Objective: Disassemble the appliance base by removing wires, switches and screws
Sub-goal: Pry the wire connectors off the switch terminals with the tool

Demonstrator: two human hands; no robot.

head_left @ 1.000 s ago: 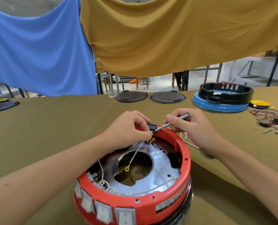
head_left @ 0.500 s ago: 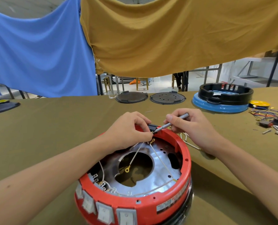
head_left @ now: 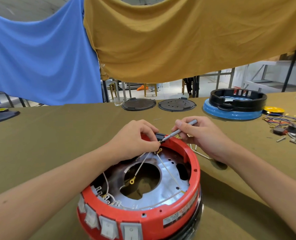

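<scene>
The appliance base has a glossy red plastic shell around a shiny, slightly mottled metal plate. Its rocker switches look like pale, translucent plastic. The thin wires have a matt, off-white covering and brass-coloured metal ring ends. The screwdriver is smooth grey metal with a dull sheen. The counter is covered in matt olive cloth. At the far right, a glossy black plastic ring sits on a smooth blue base. The blue sheet and mustard sheet hanging behind are soft matt fabric.
</scene>
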